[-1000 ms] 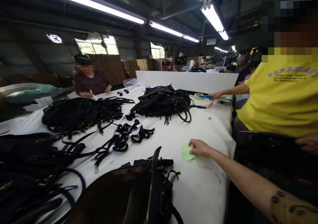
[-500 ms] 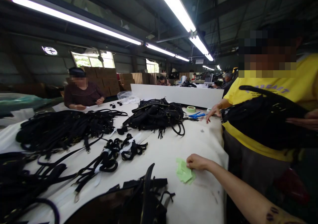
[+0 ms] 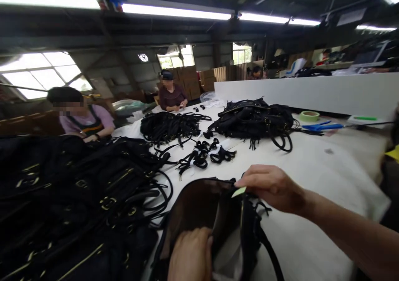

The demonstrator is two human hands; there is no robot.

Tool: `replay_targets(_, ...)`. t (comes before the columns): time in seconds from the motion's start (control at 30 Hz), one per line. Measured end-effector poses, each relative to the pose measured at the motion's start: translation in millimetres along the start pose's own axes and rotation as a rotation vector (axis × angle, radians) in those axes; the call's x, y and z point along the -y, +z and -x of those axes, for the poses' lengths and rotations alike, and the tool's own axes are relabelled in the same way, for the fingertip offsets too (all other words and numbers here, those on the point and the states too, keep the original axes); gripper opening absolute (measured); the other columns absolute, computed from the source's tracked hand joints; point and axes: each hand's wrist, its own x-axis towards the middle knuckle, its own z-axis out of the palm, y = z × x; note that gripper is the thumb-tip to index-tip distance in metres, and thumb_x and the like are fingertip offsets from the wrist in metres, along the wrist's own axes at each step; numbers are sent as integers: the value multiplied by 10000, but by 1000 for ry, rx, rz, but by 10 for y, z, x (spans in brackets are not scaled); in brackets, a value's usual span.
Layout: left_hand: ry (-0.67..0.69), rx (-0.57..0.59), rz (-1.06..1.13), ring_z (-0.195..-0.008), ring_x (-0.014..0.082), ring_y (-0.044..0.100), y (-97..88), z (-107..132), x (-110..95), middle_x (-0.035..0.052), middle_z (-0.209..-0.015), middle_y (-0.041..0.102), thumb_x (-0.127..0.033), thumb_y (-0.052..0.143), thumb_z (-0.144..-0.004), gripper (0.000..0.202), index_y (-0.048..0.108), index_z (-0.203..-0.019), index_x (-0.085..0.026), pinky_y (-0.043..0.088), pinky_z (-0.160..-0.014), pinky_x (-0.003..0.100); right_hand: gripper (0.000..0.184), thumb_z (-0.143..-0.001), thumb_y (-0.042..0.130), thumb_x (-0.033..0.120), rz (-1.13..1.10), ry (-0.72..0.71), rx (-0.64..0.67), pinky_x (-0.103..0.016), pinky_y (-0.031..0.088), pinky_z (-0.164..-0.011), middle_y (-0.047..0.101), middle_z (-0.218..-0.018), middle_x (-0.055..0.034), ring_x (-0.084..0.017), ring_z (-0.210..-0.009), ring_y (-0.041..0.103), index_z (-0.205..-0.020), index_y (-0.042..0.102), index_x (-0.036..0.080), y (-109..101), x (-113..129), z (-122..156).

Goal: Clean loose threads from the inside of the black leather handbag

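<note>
Long factory shed lit by white fluorescent tube lights point(image 3: 176, 11), with stacked brown cardboard cartons point(image 3: 188, 81) at upper centre. A long work table covered in white cloth point(image 3: 307, 239) fills the lower right.

At bottom centre sits an open black leather handbag point(image 3: 246, 227) with a brown lining. The person's left hand point(image 3: 190, 254) holds its near side, with the fingers curled together against the bag wall and partly hidden. The right hand point(image 3: 271, 188) comes in from the right, fingers pressed together and pinching a small pale green slip point(image 3: 239, 192) just over the bag's mouth.

To the left, a heap of black bags with brass buckles point(image 3: 77, 189) fills the lower left. Beyond the open bag lie black strap bundles with white strips point(image 3: 199, 158), a tangled pile of black straps point(image 3: 168, 127) and a mound of black bags point(image 3: 254, 123). Near the far edge are a roll of green tape point(image 3: 309, 116) and blue-handled scissors point(image 3: 318, 126), in front of a white partition board point(image 3: 311, 89). A co-worker in a lilac top point(image 3: 82, 119) sits at left, and another in a maroon top point(image 3: 171, 97) sits farther along.
</note>
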Motion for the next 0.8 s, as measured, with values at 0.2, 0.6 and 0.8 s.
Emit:
replay_targets(0.2,-52,57,-5,-903,220,640,-111,0,-113,53,-926,712,-115,368,-888,345,693,-958,-210,417,-784,314,370,-857,637,195,279,-42,367,-302,495,-745,658,-979,-95,-213,-846,618,-1222,599,156,581,178,-307)
replay_targets(0.6,-34,93,77,-950,210,630,-114,-30,-65,59,-976,698,-157,293,-917,399,673,-1023,-214,423,-832,311,254,-916,458,395,-209,615,-65,-323,466,-720,619,-813,-56,-191,-777,586,-823,550,177,330,-247,74)
replay_targets(0.8,-44,41,87,-928,189,643,-141,9,-48,54,-985,707,-155,307,-912,384,665,-1038,-219,428,-809,272,306,-762,574,449,-263,950,-448,-404,490,-729,622,-836,-86,-248,-808,612,-858,533,162,234,-727,175)
